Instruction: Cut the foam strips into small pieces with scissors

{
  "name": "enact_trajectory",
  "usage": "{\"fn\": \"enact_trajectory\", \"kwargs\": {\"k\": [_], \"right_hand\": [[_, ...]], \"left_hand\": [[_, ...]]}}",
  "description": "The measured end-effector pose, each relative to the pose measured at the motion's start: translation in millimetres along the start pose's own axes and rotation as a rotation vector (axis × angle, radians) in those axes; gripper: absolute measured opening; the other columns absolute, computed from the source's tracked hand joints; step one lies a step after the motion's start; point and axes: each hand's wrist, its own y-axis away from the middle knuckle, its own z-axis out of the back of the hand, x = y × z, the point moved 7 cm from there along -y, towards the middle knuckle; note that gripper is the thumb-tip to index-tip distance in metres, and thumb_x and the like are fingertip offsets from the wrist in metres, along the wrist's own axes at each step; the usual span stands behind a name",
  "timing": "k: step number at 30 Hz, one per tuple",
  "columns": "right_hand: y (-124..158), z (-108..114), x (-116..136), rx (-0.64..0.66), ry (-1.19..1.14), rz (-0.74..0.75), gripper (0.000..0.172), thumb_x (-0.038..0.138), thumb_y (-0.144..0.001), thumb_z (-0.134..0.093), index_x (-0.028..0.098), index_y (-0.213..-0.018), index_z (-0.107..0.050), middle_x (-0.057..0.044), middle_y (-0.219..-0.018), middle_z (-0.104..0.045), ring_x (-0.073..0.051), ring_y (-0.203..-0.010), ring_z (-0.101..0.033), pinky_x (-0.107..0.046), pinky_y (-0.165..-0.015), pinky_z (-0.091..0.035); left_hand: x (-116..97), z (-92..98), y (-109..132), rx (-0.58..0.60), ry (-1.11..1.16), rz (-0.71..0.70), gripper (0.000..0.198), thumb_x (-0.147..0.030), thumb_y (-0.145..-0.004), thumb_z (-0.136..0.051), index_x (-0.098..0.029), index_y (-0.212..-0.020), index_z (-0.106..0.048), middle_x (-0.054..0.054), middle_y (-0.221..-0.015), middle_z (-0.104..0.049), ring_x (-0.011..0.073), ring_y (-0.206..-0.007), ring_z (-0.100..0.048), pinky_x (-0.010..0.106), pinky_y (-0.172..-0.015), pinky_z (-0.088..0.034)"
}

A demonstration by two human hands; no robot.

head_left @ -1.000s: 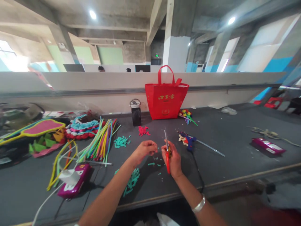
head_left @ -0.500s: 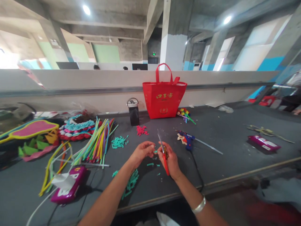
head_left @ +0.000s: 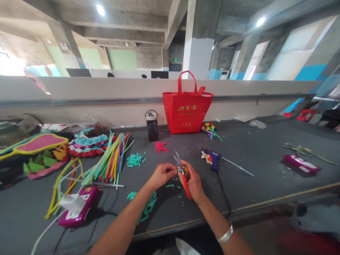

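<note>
My right hand [head_left: 194, 184] is wrapped round a pair of scissors [head_left: 187, 187] with red handles, the blades parted and pointing away from me. Close against it, my left hand [head_left: 162, 176] pinches a small green strip [head_left: 179, 170] near the blades. A few cut green bits [head_left: 170, 185] lie on the table below the hands. Partly behind my left forearm is a pile of green pieces [head_left: 149, 205]. Farther off sit a heap of short teal pieces [head_left: 135, 160] and a smaller heap of red pieces [head_left: 160, 147].
A blue glue gun [head_left: 214, 159] with a clear stick lies to the right, its cord running towards me. Coloured fuzzy stems [head_left: 113, 161] and a purple power strip [head_left: 79, 207] are at left. A red bag [head_left: 188, 115] and a black cup [head_left: 152, 129] stand behind.
The scissor blades have parted. My left fingertips have come closer to the scissors with the green strip. The whole view has shifted slightly.
</note>
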Motion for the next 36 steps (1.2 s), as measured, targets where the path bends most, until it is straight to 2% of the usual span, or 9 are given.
{"fn": "enact_trajectory", "kwargs": {"k": [3,10,13,17,20,23,26,29,36], "right_hand": [[0,0,1,-0.006,0.013,0.019,0.037,0.023,-0.083,-0.053,0.021,-0.12,-0.052,-0.003,-0.096,-0.067,-0.014,-0.079,-0.065,-0.027,-0.075,-0.053],[-4,17,3,-0.121,0.015,-0.045,0.032,0.027,-0.087,-0.049,0.018,-0.118,-0.052,-0.001,-0.083,-0.064,-0.012,-0.067,-0.061,-0.026,-0.07,-0.052],[-4,17,5,-0.115,0.024,-0.043,0.035,0.026,-0.086,-0.05,0.019,-0.12,-0.051,-0.003,-0.088,-0.066,-0.013,-0.072,-0.063,-0.027,-0.073,-0.053],[-2,4,5,-0.021,-0.01,0.022,0.038,0.026,-0.085,-0.054,0.022,-0.122,-0.05,-0.004,-0.099,-0.066,-0.014,-0.082,-0.064,-0.028,-0.078,-0.053],[0,-4,2,0.022,0.004,0.054,0.034,0.024,-0.085,-0.052,0.022,-0.12,-0.051,-0.004,-0.097,-0.065,-0.014,-0.081,-0.064,-0.029,-0.079,-0.052],[1,1,1,-0.044,0.022,0.067,0.034,0.024,-0.086,-0.049,0.02,-0.12,-0.05,-0.005,-0.1,-0.064,-0.014,-0.081,-0.063,-0.029,-0.079,-0.052],[1,12,0,-0.116,0.041,0.017,0.032,0.025,-0.087,-0.048,0.019,-0.118,-0.051,-0.004,-0.095,-0.063,-0.013,-0.076,-0.062,-0.027,-0.076,-0.052],[-1,16,-1,-0.127,0.063,-0.034,0.03,0.026,-0.088,-0.047,0.018,-0.117,-0.051,-0.001,-0.084,-0.062,-0.011,-0.067,-0.06,-0.025,-0.07,-0.052],[1,8,1,-0.122,0.048,0.068,0.035,0.026,-0.087,-0.052,0.02,-0.121,-0.048,-0.004,-0.095,-0.063,-0.013,-0.078,-0.062,-0.028,-0.076,-0.052]], "left_hand": [[3,-1.3,0,0.036,0.024,0.032,0.024,-0.037,-0.075,-0.06,-0.014,-0.071,-0.066,0.001,-0.061,-0.061,0.0125,-0.059,-0.05,0.024,-0.06,-0.038],[11,6.9,-3,-0.013,0.083,0.108,0.023,-0.038,-0.07,-0.062,-0.014,-0.067,-0.063,-0.001,-0.056,-0.056,0.0114,-0.055,-0.047,0.023,-0.056,-0.035],[10,3.1,-4,0.012,0.14,0.121,0.023,-0.037,-0.069,-0.063,-0.014,-0.066,-0.062,-0.002,-0.055,-0.056,0.0107,-0.054,-0.046,0.023,-0.055,-0.034],[7,-1.2,-2,0.037,0.172,0.126,0.024,-0.038,-0.069,-0.064,-0.014,-0.066,-0.062,-0.002,-0.055,-0.055,0.0102,-0.053,-0.045,0.023,-0.054,-0.032],[5,-3.1,0,0.074,0.198,0.14,0.026,-0.039,-0.068,-0.065,-0.014,-0.067,-0.063,-0.001,-0.057,-0.055,0.0106,-0.055,-0.046,0.023,-0.054,-0.032],[5,-3.0,2,0.106,0.234,0.151,0.023,-0.037,-0.067,-0.065,-0.014,-0.068,-0.064,-0.001,-0.058,-0.057,0.0113,-0.056,-0.047,0.023,-0.056,-0.034],[7,0.8,1,0.078,0.247,0.16,0.019,-0.033,-0.066,-0.065,-0.014,-0.068,-0.065,0.0,-0.059,-0.059,0.012,-0.057,-0.049,0.024,-0.059,-0.035],[11,2.7,0,0.037,0.297,0.177,0.016,-0.029,-0.066,-0.063,-0.014,-0.069,-0.066,0.0,-0.06,-0.06,0.0117,-0.057,-0.049,0.024,-0.059,-0.035],[9,-6.3,1,0.015,0.38,0.177,0.017,-0.03,-0.068,-0.065,-0.013,-0.069,-0.065,-0.001,-0.06,-0.058,0.0104,-0.058,-0.047,0.023,-0.06,-0.034]]}}
